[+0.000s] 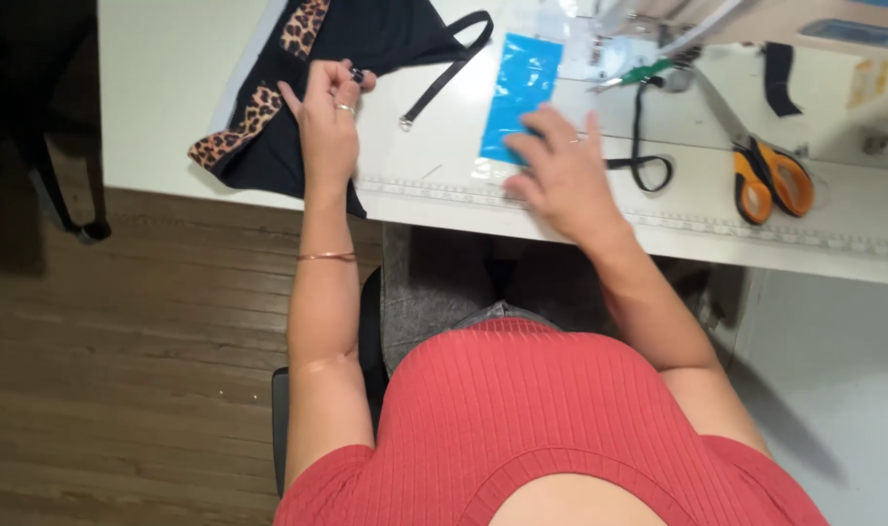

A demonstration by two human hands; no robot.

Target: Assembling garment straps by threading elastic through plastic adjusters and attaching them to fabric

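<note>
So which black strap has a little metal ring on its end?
The strap coming off the black garment by the left hand; the looped strap near the scissors shows none.

A person in a coral-red, ribbed knit top with short sleeves and a rounded neckline, seen from above. A thin, copper-coloured bangle circles the left forearm near the wrist, and a slim ring sits on a finger of the left hand. The right hand wears a faint ring too. Both arms are bare below the sleeves. Dark grey fabric covers the lap.
</note>
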